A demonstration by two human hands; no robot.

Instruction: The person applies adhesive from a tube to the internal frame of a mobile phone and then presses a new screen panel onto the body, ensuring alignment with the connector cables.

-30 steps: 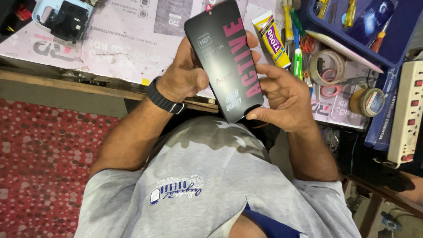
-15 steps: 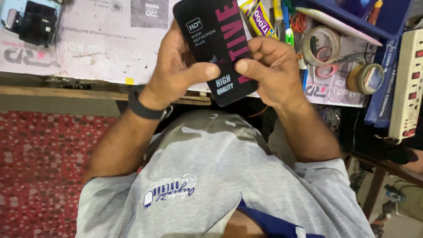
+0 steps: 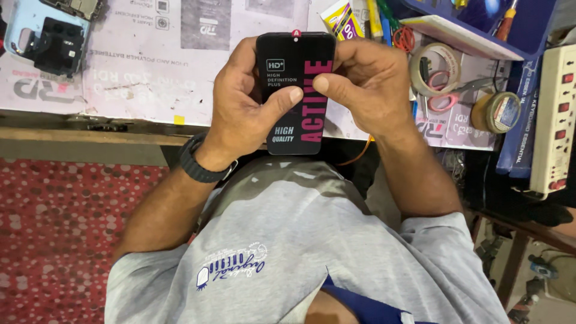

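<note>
Head view shows your left hand (image 3: 243, 114) and your right hand (image 3: 369, 84) both clamped on the flat black packet with pink lettering (image 3: 295, 90), held up in the air over the near edge of the bench (image 3: 78, 135), thumbs meeting on its front. I think the smooth packet could slip if your thumbs push too hard, and fall into your lap. It could also bend or crack if you squeeze it.
</note>
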